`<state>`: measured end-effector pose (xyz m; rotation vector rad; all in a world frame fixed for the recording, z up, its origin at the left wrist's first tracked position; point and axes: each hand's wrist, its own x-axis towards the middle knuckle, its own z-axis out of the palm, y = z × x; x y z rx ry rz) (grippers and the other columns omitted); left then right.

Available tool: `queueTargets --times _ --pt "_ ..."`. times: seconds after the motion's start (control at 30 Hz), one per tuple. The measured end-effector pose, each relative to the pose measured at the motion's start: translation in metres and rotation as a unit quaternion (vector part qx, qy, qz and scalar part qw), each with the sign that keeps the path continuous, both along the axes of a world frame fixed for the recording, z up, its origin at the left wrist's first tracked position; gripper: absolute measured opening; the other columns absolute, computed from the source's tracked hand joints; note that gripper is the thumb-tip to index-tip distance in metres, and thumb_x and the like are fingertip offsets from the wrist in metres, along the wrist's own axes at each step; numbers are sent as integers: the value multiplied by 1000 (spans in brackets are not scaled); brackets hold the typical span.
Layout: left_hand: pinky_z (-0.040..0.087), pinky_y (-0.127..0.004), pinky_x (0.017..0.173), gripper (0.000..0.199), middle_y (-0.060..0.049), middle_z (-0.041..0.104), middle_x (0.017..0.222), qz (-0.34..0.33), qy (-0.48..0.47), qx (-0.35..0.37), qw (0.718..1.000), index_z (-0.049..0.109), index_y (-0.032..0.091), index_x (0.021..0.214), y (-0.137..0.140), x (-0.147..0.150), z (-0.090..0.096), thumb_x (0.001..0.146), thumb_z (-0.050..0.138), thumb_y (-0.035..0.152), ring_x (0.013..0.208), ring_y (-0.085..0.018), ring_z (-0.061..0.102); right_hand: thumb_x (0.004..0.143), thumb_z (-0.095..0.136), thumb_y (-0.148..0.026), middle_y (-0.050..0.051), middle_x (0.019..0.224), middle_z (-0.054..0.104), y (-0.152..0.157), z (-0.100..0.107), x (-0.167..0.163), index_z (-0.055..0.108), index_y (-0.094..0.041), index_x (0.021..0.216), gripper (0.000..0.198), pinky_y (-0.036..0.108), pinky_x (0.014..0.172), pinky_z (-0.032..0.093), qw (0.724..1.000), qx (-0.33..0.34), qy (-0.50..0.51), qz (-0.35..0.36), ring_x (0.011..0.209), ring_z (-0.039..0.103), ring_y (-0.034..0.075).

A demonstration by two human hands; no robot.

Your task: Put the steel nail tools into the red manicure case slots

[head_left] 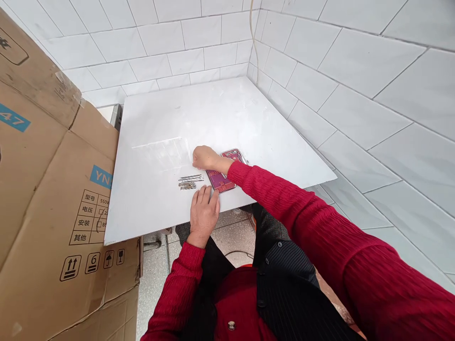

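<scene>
Red-and-purple rectangular case (219, 182) is laid at the near side of a smooth white tabletop (159, 113), partly hidden by the ribbed red right sleeve (256, 182). Beside its near left corner, the left hand (204, 213) is rested with fingers extended and slightly spread. Slim silvery metal tools (191, 178) are grouped just beyond. Farther, the right hand (204, 157) is curled; whether anything is pinched cannot be told. White-tiled walls (199, 33) are seen behind.
</scene>
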<state>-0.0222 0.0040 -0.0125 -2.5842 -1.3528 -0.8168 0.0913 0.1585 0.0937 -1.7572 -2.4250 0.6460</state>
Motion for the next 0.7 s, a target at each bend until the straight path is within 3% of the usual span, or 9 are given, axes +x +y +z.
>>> queueTargets --times 0.23,0.47,0.7 --pt "47 -50 110 31 -17 68 134 7 13 5 1000 68 16 127 0 1 2 104 49 21 132 -33 60 80 64 -10 14 79 79 -8 -14 32 80 -7 78 16 28 69 56 992 -65 -72 -86 70 74 22" --pt "47 -51 110 32 -18 68 134 2 6 6 1000 68 15 128 0 0 1 103 49 21 132 -33 60 61 74 3 19 80 78 -3 -12 13 79 -5 86 27 30 72 58 987 -26 -137 -76 82 77 30" --pt "48 -51 109 32 -18 68 133 0 6 12 1000 69 13 127 -1 2 2 104 48 20 131 -34 61 70 72 4 12 66 75 7 -12 -10 78 -7 93 26 31 76 59 985 -52 -138 -88 76 77 28"
